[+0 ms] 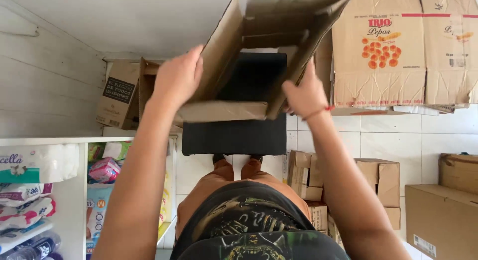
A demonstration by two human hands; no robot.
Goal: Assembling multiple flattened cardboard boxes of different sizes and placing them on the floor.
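I hold an open brown cardboard box (259,46) up in front of me, its flaps spread and its opening turned toward me. My left hand (178,76) grips its left wall. My right hand (304,93), with a red thread on the wrist, grips its right side near the lower flap. Through the box a black flat-topped stand (234,136) shows below.
A white shelf unit (74,140) with paper packs and bottles stands at left. Stacked cardboard boxes (398,51) fill the upper right. Smaller boxes (343,185) and a large closed one (443,215) sit on the white tiled floor at right. Another open box (124,90) lies behind the shelf.
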